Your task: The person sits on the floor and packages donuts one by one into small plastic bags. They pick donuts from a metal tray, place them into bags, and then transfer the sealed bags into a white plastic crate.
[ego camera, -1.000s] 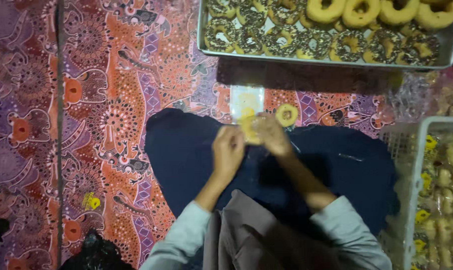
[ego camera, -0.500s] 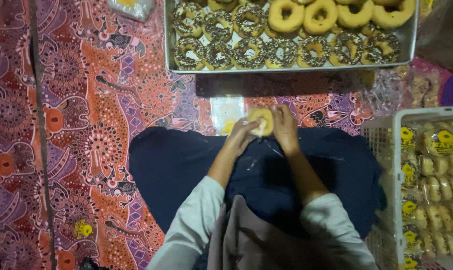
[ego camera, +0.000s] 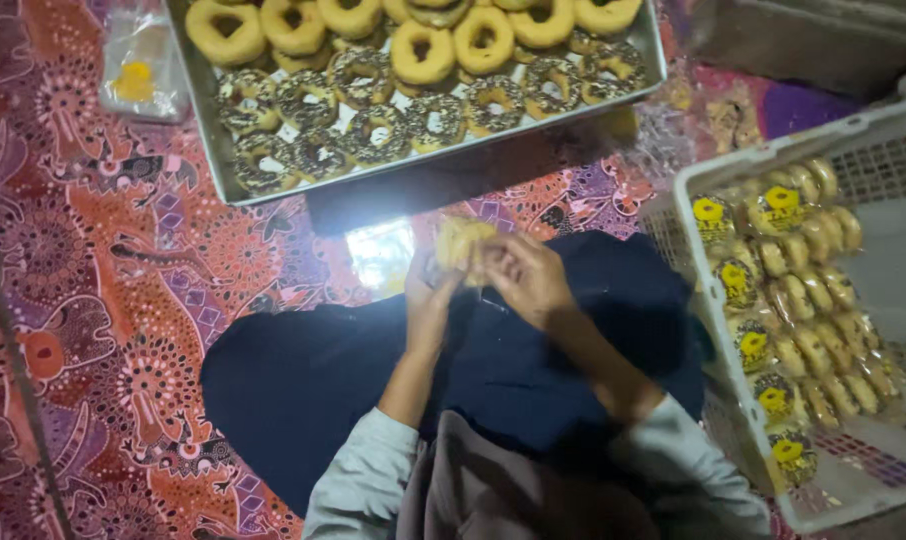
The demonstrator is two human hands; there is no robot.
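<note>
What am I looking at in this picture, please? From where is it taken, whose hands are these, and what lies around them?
There is no machine here. A person sits on a patterned mat, and a camera on their head looks down, so you see their own arms from above. The left hand and right hand together hold a doughnut, which seems to be in clear wrapping; the blur hides how the fingers sit. Above is a metal tray of plain and sprinkled doughnuts. At the right stands a white plastic crate with wrapped doughnuts. A small clear packet lies at the upper left.
</note>
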